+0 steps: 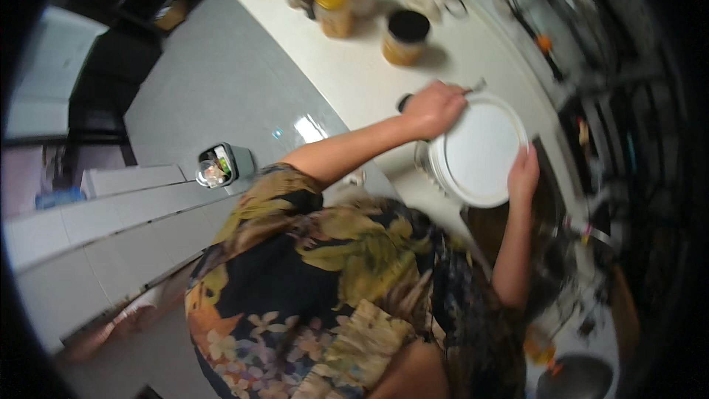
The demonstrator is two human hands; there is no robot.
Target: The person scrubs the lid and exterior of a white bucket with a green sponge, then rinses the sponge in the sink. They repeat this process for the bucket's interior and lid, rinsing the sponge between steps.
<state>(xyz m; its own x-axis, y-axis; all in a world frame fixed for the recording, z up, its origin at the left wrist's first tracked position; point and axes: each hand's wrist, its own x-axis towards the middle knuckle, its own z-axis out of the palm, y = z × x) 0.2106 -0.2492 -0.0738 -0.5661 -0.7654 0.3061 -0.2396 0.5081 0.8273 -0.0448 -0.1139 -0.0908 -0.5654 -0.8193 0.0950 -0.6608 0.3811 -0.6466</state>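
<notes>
A white plastic bucket with a round white lid is before me at the counter, tilted so the lid faces up towards me. My left hand is closed around a tool with a black handle end and a thin metal tip; blur hides what tool it is. That fist rests against the lid's upper left rim. At the opposite side, my right hand grips the rim of the lid and bucket, its fingers partly hidden.
Beyond the bucket, a black-lidded jar and yellow-lidded jars stand on the pale counter. A dark sink basin lies below the bucket. A dark pan is at lower right. On the floor stands a filled trash bin.
</notes>
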